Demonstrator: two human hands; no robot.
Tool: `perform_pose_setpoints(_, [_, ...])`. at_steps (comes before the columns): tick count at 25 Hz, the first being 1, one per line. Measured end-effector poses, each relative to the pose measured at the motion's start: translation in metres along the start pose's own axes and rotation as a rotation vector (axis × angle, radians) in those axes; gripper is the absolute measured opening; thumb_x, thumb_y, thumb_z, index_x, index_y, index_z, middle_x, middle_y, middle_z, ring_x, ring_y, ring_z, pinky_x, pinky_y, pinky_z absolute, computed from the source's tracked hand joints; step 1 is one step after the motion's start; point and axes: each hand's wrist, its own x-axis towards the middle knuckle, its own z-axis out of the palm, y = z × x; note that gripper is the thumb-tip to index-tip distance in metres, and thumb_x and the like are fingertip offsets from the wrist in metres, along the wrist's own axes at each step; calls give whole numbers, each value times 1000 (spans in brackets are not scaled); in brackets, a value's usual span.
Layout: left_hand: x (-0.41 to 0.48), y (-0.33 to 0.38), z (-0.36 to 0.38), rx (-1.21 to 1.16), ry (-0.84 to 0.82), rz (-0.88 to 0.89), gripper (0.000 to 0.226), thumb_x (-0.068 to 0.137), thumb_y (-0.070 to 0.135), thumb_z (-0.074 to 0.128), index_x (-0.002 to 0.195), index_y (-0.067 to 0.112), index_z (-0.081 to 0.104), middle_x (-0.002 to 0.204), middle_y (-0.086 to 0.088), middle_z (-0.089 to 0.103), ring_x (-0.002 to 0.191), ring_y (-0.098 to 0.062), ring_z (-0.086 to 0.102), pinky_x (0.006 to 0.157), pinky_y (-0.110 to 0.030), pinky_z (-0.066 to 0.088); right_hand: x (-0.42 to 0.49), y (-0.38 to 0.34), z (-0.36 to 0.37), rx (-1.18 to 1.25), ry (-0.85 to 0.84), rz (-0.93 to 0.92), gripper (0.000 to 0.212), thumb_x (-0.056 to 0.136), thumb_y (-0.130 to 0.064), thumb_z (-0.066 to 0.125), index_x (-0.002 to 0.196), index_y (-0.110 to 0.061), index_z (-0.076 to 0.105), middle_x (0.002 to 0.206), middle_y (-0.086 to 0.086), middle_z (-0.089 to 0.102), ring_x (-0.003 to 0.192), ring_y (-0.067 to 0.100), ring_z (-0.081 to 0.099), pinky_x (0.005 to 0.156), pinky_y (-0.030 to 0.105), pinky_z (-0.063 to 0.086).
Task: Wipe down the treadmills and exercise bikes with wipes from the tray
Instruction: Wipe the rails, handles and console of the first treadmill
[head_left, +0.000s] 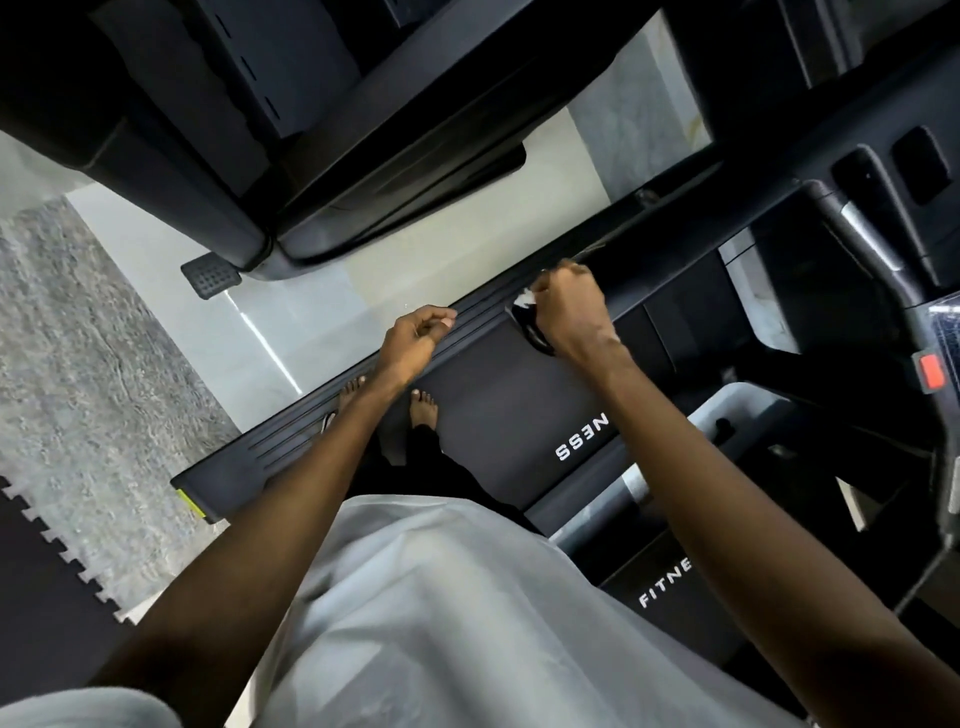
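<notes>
Shirt (441, 623): white.
Right hand (571, 306): grip bunched round white wipe (522, 299), at treadmill belt's (493, 405) far end.
Left hand (418, 332): grip loosely curled, empty, over side rail (311, 418).

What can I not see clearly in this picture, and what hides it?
Head view:
- Wipe: mostly hidden inside the right hand; only a white corner shows.
- Lettering: its end is covered by the right forearm.
- Console: cut off by the right edge.
- Dark thing under the right hand: too dim to identify.
</notes>
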Motion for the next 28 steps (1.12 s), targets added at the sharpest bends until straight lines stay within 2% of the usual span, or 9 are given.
perform_pose_setpoints(2, [0,4,10,19,-63,19,19,99,19,61,113,22,74,113,4,74,108,-8,65,92,-11,45,-14,6,0,-33,19,-28,25,89,-3,56,106,1,73,110,24,64,103,40,61,85,39,51])
perform_pose_setpoints(5, [4,7,23,15,-74,29,18,100,20,61,113,23,73,114,5,73,107,-6,64,86,-9,43,-30,4,1,-23,-30,-136,24,93,-4,56,111,-1,72,111,22,63,102,38,60,81,36,49])
perform_pose_setpoints(7, [5,10,26,5,-68,29,20,101,20,60,117,20,72,114,4,72,103,-3,64,82,-4,42,-12,19,-3,1,35,-34,25,93,-4,57,111,-6,75,110,20,64,102,37,62,83,35,51])
perform_pose_setpoints(10, [6,19,35,-10,-135,55,31,102,24,58,133,20,63,123,1,68,109,-2,62,92,-10,45,-3,40,-9,88,128,130,25,94,-5,56,107,-10,78,106,18,65,95,36,66,80,35,52])
perform_pose_setpoints(13, [10,25,51,32,-227,69,44,99,40,59,143,32,55,138,2,62,123,-10,59,105,-24,45,-46,26,3,127,127,-14,22,96,-10,57,105,-12,77,103,12,64,92,31,65,76,38,55])
perform_pose_setpoints(18, [9,33,57,-14,-245,68,45,100,42,59,143,28,56,141,4,60,127,-10,57,110,-29,44,-59,49,6,287,300,245,19,97,-14,57,107,-15,74,109,7,63,94,25,66,87,38,54])
perform_pose_setpoints(22, [10,34,55,5,-279,30,62,89,63,63,142,33,56,147,7,54,135,-8,50,112,-27,40,-75,30,18,253,189,86,17,97,-15,60,107,-16,74,105,7,64,95,27,65,84,36,54])
perform_pose_setpoints(25, [10,39,51,30,-274,19,82,72,80,60,141,37,57,148,9,54,136,-5,48,114,-29,39,-44,62,2,353,313,252,19,95,-13,59,101,-20,76,105,4,67,94,23,70,86,30,55])
perform_pose_setpoints(28, [13,37,51,25,-271,2,84,69,85,61,140,42,56,148,11,53,137,-5,47,118,-34,36,-32,79,-4,319,337,337,23,94,-10,57,106,-17,75,108,7,66,96,26,68,85,23,50])
